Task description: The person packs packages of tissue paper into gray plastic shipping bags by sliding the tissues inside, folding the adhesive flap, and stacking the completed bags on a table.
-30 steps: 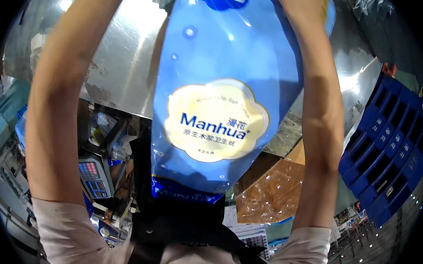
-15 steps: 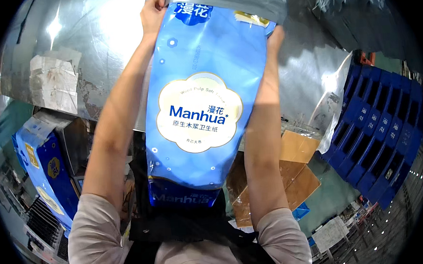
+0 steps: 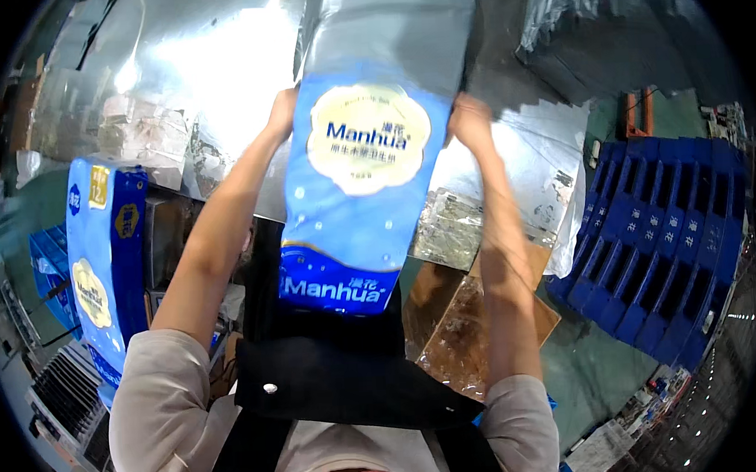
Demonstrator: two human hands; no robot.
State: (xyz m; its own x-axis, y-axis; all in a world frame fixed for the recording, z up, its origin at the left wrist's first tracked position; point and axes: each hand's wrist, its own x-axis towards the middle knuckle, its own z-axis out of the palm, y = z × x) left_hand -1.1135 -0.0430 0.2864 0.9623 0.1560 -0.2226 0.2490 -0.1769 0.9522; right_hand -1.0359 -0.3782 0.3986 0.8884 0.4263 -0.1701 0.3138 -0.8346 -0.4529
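A long light-blue tissue pack (image 3: 356,216) with a pale flower-shaped label and a dark-blue near end lies lengthwise before my body. Its far end sits inside a grey plastic bag (image 3: 393,34). My left hand (image 3: 284,113) is closed on the bag's mouth at the left side of the pack. On the opposite side my right hand (image 3: 472,120) is closed at the bag's edge, slightly blurred. Fingertips of both hands are mostly hidden against the pack and the film. The near end of the pack reaches to my black apron (image 3: 343,383).
A shiny metal table (image 3: 231,47) lies under the bag. More grey film (image 3: 616,44) hangs at the far right. Another blue tissue pack (image 3: 89,260) stands at left. An open cardboard box (image 3: 452,335) is below my right arm, with stacked dark-blue packs (image 3: 652,239) beyond.
The grey bag now covers more of the pack, past its upper printing. Both hands have come nearer to me along its sides, and the right hand has swung slightly inward.
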